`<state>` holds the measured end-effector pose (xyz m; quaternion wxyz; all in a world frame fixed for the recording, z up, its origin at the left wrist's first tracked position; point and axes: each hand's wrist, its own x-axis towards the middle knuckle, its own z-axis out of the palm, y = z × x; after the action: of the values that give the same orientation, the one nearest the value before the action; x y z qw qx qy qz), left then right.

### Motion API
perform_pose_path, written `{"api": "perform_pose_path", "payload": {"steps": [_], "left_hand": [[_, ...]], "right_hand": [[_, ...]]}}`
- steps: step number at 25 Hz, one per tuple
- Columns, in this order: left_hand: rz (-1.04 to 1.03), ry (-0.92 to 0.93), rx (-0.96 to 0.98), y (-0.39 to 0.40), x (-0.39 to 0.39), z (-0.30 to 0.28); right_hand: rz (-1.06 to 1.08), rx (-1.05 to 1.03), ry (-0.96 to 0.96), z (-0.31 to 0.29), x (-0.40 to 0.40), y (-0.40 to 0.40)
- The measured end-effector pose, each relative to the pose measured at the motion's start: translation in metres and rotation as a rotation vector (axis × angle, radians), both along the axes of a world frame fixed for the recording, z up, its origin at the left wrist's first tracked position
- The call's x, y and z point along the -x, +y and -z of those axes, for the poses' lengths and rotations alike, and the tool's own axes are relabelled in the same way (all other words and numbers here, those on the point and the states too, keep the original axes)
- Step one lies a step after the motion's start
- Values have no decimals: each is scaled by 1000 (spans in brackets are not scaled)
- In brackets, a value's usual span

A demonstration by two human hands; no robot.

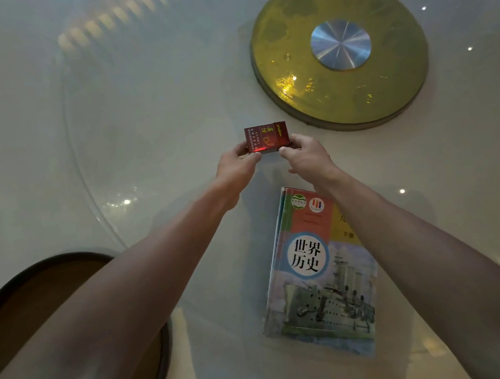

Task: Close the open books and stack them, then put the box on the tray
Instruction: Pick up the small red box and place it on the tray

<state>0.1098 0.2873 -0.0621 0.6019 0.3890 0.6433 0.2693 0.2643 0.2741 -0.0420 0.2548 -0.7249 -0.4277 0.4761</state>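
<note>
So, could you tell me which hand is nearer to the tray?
Left. The left hand grips the box's left end, on the tray's side of the table; the right hand grips the other end, above the books, farther from the tray.

tray (158,372): left forearm covers much; frame edge cuts it
lower book (281,217): only page edges peek out
box (266,137) print: too small

Dining rm: round table (26,140) w/ glass lazy Susan (339,51).
</note>
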Motion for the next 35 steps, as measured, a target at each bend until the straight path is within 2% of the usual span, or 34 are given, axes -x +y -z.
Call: {"api": "perform_pose_path", "payload": {"steps": [6, 12, 23, 26, 31, 35], "left_hand": [[-204, 28, -11, -14, 17, 2], [-367, 95, 6, -68, 69, -13], [-771, 66, 45, -251, 232, -17], [-856, 129, 72, -301, 273, -6], [-915, 159, 142, -357, 314, 15], [-895, 153, 155, -368, 321, 24]], "right_hand": [[11, -32, -36, -2, 13, -7], [-41, -19, -125, -16, 65, -32], [-517, -27, -154, -17, 254, -138], [-626, -21, -168, -10, 304, -174], [-728, 35, -165, 6, 348, -222], [-729, 60, -200, 14, 356, -234]]}}
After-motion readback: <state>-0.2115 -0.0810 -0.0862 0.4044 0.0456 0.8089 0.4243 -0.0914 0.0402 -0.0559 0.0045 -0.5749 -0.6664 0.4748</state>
